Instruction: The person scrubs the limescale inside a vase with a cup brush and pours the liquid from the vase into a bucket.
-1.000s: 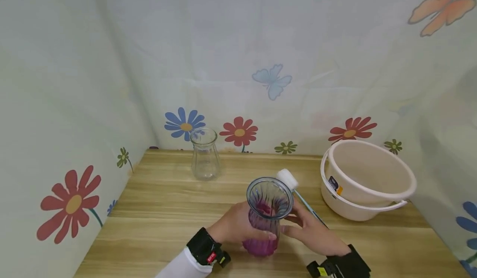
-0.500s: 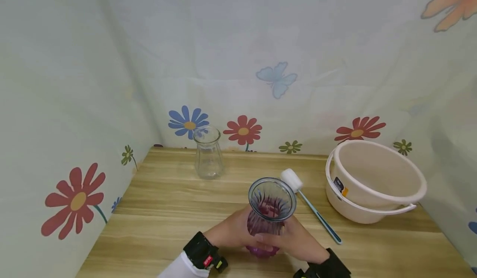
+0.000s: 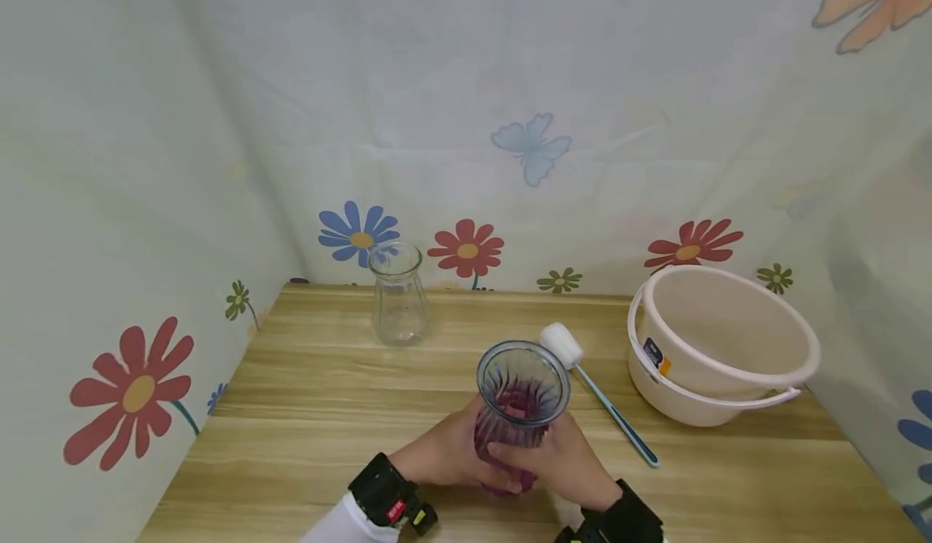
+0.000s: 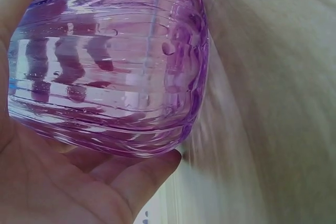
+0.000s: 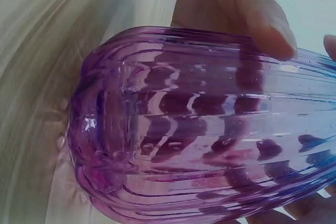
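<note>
A ribbed glass vase (image 3: 513, 430), purple below and bluish towards its wide rim, stands roughly upright between both hands. My left hand (image 3: 451, 452) grips its left side, and my right hand (image 3: 575, 464) grips the right side with the thumb across the front. In the left wrist view the purple base of the vase (image 4: 115, 77) is close to the tabletop; I cannot tell whether it touches. Droplets or bubbles mark the glass. Just behind the right hand lies a sponge brush (image 3: 561, 344) with a white head and thin blue handle.
A clear glass vase (image 3: 399, 308) stands at the back left of the wooden table (image 3: 313, 413). Two pale pink buckets (image 3: 699, 413), one nested tilted in the other, stand at the right. A flowered curtain (image 3: 437, 82) closes off the back and sides.
My right hand has come from loosely beside the vase to wrapping round it, with its thumb across the front. The brush handle, partly covered before, now shows. The head view has shifted slightly.
</note>
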`<state>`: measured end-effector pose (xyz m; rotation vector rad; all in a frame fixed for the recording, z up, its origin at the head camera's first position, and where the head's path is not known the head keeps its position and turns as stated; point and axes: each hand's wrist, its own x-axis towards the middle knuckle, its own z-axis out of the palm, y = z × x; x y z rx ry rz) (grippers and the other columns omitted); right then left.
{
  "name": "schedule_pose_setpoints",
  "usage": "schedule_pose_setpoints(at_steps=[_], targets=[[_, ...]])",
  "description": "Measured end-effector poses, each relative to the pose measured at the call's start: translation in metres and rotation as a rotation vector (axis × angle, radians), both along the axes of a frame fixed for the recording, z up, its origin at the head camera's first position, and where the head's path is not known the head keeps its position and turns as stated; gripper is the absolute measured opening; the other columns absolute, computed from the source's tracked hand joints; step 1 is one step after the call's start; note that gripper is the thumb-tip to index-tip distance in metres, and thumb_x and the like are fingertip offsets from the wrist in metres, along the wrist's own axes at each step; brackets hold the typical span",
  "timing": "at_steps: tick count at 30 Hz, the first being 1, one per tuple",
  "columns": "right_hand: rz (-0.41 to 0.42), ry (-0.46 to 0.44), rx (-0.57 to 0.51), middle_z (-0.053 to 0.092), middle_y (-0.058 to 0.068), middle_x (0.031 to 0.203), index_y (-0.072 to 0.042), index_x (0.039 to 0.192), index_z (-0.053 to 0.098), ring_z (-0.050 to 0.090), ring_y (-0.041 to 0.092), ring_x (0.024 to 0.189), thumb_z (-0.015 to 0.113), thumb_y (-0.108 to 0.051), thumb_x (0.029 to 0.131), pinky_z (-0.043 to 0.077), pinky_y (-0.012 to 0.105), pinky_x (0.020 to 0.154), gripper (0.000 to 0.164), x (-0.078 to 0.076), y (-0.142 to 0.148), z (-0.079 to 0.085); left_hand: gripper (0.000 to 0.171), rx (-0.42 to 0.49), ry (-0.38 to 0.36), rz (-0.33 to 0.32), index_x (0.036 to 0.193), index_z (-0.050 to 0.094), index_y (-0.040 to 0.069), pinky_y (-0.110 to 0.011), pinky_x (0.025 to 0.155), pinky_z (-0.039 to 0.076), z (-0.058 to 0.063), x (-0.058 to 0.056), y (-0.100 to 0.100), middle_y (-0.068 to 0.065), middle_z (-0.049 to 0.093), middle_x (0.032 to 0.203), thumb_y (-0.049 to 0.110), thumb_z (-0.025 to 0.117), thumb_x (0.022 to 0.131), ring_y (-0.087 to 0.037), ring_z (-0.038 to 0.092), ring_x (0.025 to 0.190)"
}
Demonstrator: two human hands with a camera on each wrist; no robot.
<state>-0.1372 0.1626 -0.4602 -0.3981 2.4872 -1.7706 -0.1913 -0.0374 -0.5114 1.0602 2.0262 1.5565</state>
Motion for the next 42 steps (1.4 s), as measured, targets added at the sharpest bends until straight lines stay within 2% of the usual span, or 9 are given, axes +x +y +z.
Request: schedule_pose_setpoints(at_steps=[5,8,12,15,19,24,31,37,42], targets=[[-0.043,-0.008,-0.005,0.066,0.005,0.131,-0.020,0.137,0.053,0.061,0.024,0.123,0.091,-0.027,0.078,0.048,0.035,0.105,0.070,-0.002,0.001,0.002,0.094,0.026,-0.032,-0.039,0.148,0.032,0.036,-0.029,0.112,0.047,-0.003,-0.003,0.001,0.009,0.062,0.137,0.030,0.093,0.076,-0.010,0.063,0.124],[-0.047,-0.003,-0.012,0.066,0.002,0.132,-0.022,0.137,0.053,0.062,0.023,0.124,0.092,-0.028,0.078,0.048,0.040,0.106,0.071,-0.003,0.001,0.006,0.099,-0.012,-0.026,-0.032,0.151,0.028,0.037,-0.028,0.112,0.046,-0.006,-0.004,-0.002,0.009,0.058,0.143,0.034,0.093,0.077,-0.009,0.060,0.129],[-0.053,-0.001,-0.045,0.063,0.001,0.136,-0.024,0.141,0.049,0.061,0.024,0.127,0.091,-0.025,0.079,0.049,0.042,0.106,0.074,-0.007,0.005,0.015,0.102,-0.122,-0.034,0.025,0.152,0.027,0.037,-0.024,0.108,0.047,-0.008,-0.002,-0.008,0.010,0.054,0.146,0.043,0.093,0.075,-0.005,0.058,0.128],[-0.060,-0.009,-0.080,0.061,0.004,0.140,-0.023,0.145,0.045,0.060,0.025,0.129,0.087,-0.022,0.083,0.051,0.037,0.105,0.075,-0.011,0.010,0.026,0.107,-0.178,-0.042,0.066,0.154,0.025,0.036,-0.024,0.106,0.048,-0.003,0.001,-0.010,0.007,0.053,0.146,0.045,0.094,0.073,-0.005,0.058,0.127],[-0.073,-0.021,-0.165,0.060,0.009,0.140,-0.017,0.149,0.042,0.060,0.025,0.128,0.082,-0.017,0.089,0.054,0.032,0.101,0.072,-0.016,0.019,0.040,0.118,-0.175,-0.015,0.099,0.158,0.016,0.039,-0.027,0.110,0.046,0.006,0.004,-0.010,0.005,0.050,0.151,0.047,0.095,0.071,-0.006,0.055,0.132],[-0.150,-0.056,-0.305,0.066,0.004,0.127,-0.010,0.145,0.045,0.065,0.015,0.116,0.075,-0.010,0.093,0.057,0.030,0.095,0.060,-0.020,0.025,0.053,0.120,-0.121,0.023,0.162,0.159,0.012,0.045,-0.033,0.115,0.043,0.011,0.007,-0.004,0.011,0.044,0.155,0.051,0.093,0.071,-0.007,0.051,0.137],[-0.215,-0.079,-0.495,0.059,0.000,0.125,-0.017,0.143,0.038,0.063,0.010,0.111,0.060,-0.016,0.103,0.057,0.026,0.092,0.046,-0.023,0.034,0.064,0.122,0.028,0.019,0.231,0.162,0.008,0.041,-0.030,0.107,0.051,0.021,0.009,0.009,0.007,0.042,0.159,0.042,0.093,0.075,-0.014,0.053,0.138],[-0.170,-0.011,-0.718,0.060,-0.003,0.121,-0.015,0.141,0.039,0.064,0.006,0.106,0.050,-0.019,0.108,0.057,0.023,0.089,0.035,-0.026,0.039,0.068,0.128,0.200,-0.043,0.247,0.165,0.003,0.032,-0.027,0.097,0.057,0.030,0.012,0.020,-0.003,0.037,0.162,0.029,0.094,0.076,-0.019,0.060,0.132],[-0.092,0.026,-0.825,0.055,-0.005,0.125,-0.018,0.143,0.035,0.060,0.006,0.111,0.044,-0.026,0.110,0.053,0.024,0.096,0.036,-0.028,0.045,0.072,0.116,0.293,-0.044,0.244,0.161,0.014,0.037,-0.030,0.092,0.060,0.035,0.012,0.032,-0.008,0.052,0.152,0.021,0.093,0.078,-0.016,0.069,0.119]])
